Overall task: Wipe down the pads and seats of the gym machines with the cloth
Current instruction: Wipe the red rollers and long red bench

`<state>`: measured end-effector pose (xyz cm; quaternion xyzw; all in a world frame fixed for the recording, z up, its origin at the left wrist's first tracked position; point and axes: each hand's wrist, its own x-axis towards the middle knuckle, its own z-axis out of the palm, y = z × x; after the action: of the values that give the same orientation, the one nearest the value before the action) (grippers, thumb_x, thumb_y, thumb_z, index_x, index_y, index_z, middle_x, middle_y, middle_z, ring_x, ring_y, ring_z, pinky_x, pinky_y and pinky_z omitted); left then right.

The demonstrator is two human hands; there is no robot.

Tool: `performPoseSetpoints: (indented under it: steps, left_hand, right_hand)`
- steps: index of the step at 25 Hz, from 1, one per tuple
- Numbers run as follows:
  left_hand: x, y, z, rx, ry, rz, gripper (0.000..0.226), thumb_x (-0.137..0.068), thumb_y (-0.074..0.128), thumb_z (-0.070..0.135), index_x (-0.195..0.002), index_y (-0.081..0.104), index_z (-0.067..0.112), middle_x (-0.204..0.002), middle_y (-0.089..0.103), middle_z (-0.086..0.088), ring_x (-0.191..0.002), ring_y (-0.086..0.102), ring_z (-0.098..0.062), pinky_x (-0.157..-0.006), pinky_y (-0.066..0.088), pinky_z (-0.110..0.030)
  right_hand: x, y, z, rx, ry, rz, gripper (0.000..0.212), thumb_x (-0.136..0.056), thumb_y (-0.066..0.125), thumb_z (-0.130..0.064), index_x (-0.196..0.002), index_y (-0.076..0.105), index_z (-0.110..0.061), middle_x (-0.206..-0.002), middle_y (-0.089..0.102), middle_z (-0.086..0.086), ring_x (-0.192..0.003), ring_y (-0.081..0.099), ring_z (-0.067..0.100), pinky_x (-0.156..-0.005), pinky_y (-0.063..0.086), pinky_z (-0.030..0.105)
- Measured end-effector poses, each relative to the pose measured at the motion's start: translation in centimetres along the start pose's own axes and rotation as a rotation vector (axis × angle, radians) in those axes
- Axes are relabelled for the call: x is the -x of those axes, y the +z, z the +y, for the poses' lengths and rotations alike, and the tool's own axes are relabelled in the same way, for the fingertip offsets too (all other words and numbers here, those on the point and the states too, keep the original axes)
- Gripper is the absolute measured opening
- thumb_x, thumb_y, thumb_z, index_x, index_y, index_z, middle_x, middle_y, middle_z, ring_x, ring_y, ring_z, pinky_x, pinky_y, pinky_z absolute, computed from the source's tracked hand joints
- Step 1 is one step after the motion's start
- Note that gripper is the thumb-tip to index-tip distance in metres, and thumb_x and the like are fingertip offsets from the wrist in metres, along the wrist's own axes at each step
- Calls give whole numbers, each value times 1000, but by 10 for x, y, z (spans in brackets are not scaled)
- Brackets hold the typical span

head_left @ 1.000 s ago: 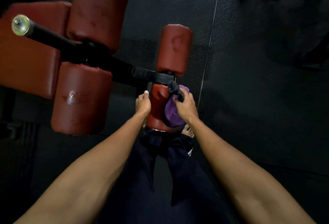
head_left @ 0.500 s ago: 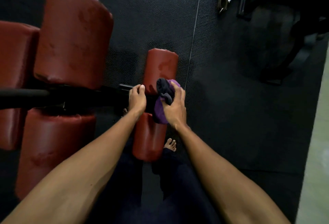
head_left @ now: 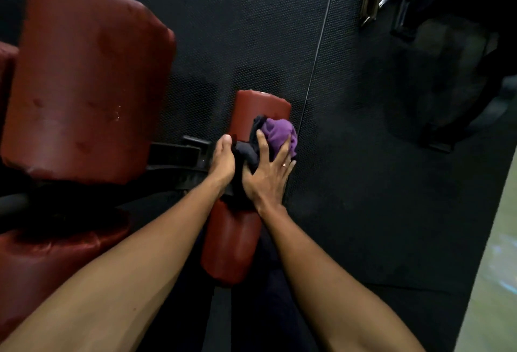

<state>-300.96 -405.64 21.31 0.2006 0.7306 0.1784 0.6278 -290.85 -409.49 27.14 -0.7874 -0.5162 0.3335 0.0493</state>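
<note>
Cloth on roller pad, right hand splayed over it, left hand alongside

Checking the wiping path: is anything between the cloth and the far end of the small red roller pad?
Nothing visible. The right hand presses the purple and black cloth onto the small red cylindrical pad, bare red beyond it. The left hand is aside at the black metal bracket.
</note>
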Motion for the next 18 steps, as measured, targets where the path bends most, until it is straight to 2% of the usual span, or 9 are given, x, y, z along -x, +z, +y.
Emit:
performPoseSetpoints:
  steps: [3, 7, 9, 11, 13, 15, 18]
  left_hand:
    - [-10, 5, -8, 80, -33, 8, 73, -94, 30, 65, -148, 44, 18, -150, 50, -6, -138, 46, -21, -119, 32, -44]
    - [-15, 10, -5, 132, -59, -18, 62, -103, 29, 56, -153, 35, 20, -154, 44, -4, -140, 42, -19, -120, 31, -43]
    - [-19, 11, -2, 144, -85, -13, 66, -101, 28, 61, -153, 36, 21, -154, 44, -2, -140, 43, -19, -119, 32, -44]
    - [-25, 10, 1, 149, -137, -23, 88, -84, 28, 79, -150, 43, 22, -149, 51, -2, -135, 49, -20, -117, 36, -45]
    - [-32, 9, -1, 176, -194, 3, 96, -78, 28, 86, -144, 52, 21, -141, 58, -3, -127, 57, -22, -113, 41, -44]
    - [-33, 8, 2, 224, -227, 12, 89, -85, 27, 82, -137, 59, 18, -132, 65, -4, -120, 62, -23, -110, 45, -43]
    - [-30, 11, 5, 294, -261, 6, 90, -83, 28, 83, -131, 64, 17, -123, 70, -7, -112, 66, -25, -106, 48, -45]
  right_hand:
    - [-30, -6, -3, 56, -46, 25, 75, -90, 60, -54, -155, 23, -48, -167, -17, 12, -153, 6, 47, -121, 1, 67]
    - [-58, -20, 2, -15, -99, 16, 70, -90, 60, -58, -152, 31, -46, -167, -8, 12, -149, 20, 48, -119, 15, 69]
    - [-66, -24, -2, -136, -49, 3, 68, -91, 61, -59, -150, 29, -48, -166, -4, 8, -146, 23, 47, -116, 30, 64]
    - [-67, -23, -6, -245, 60, 23, 68, -92, 61, -61, -149, 26, -50, -163, 3, 7, -143, 28, 48, -111, 38, 58]
    - [-63, -19, -2, -358, 167, 91, 68, -93, 59, -62, -150, 26, -47, -157, 19, 12, -135, 40, 45, -106, 44, 54]
    - [-44, -13, 10, -401, 226, 133, 67, -95, 56, -60, -153, 26, -44, -151, 29, 14, -130, 47, 43, -103, 47, 54]
    - [4, -4, 22, -294, 217, -26, 67, -97, 55, -58, -154, 22, -48, -162, 17, 20, -141, 36, 43, -110, 40, 54]
